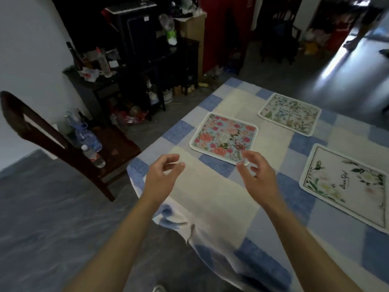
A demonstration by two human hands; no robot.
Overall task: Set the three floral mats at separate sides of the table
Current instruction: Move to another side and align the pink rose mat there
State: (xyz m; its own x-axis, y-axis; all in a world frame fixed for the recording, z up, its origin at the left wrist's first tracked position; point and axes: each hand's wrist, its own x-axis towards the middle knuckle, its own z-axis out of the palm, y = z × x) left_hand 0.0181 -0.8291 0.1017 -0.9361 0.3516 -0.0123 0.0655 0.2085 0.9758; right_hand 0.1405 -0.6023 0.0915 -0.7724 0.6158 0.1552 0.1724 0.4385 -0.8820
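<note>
1. Far left of the frame: a dark wooden chair [63,142] stands on the grey floor, just off the surface's left edge. Plastic bottles [90,144] lie piled on its seat.
2. Upper left: a dark cabinet [134,76] against the wall, cluttered with bottles and bags.
3. Lower centre-left: left hand [162,178] is raised over the surface's [212,199] near-left corner. Grip apart, fingers loosely curled, thumb and forefinger close but nothing between them.
4. A blue-and-cream checked cloth [347,239] covers the surface and hangs crumpled over the near edge.
5. Centre: rose mat [223,138], pink and red blooms on pale blue, lies flat near the left edge.
6. Centre-right: right hand [256,175] is at the rose mat's near corner. Grip apart, fingers relaxed and curved, holding nothing. Thumb overlaps the corner in view; contact cannot be told.
7. Upper right of centre: green-sprig mat [289,113], cream with blue and green stems, lies flat toward the far edge, apart from the rose mat.
8. Right edge: white-bloom mat [347,186], white flowers and dark script, lies flat and is partly cut off by the frame.
9. Top right: a person's legs [362,24] stand on the bright floor beyond.
</note>
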